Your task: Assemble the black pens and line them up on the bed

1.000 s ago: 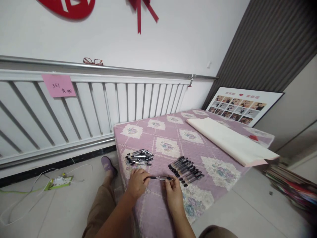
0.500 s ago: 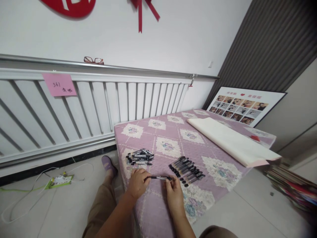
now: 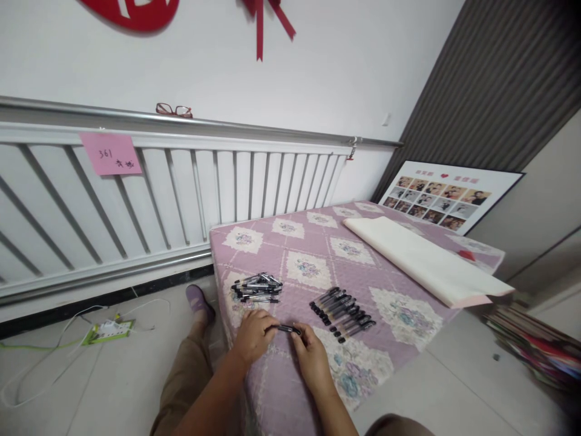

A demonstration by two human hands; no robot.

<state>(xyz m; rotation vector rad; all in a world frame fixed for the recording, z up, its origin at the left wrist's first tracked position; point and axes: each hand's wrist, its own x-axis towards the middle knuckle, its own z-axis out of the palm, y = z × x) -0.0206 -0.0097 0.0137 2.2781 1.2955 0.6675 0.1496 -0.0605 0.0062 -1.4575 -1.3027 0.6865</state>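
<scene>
Both my hands hold one black pen (image 3: 285,329) just above the purple quilted cover (image 3: 313,242) of a low table. My left hand (image 3: 253,335) pinches the pen's left end with curled fingers. My right hand (image 3: 309,358) grips its right end, and little of the pen shows between them. A loose heap of pens (image 3: 255,287) lies just beyond my left hand. A neat row of capped black pens (image 3: 342,310) lies side by side to the right of my right hand.
A cream rolled sheet (image 3: 422,257) lies across the table's far right. A framed photo collage (image 3: 447,194) leans on the dark wall. A white radiator (image 3: 181,194) bears a pink note (image 3: 111,154) and red glasses (image 3: 173,110). Cables and a power strip (image 3: 106,330) lie on the floor.
My right hand has slid left along the pen toward my left hand, so less of the pen shows between them. The heaps of pens have not moved.
</scene>
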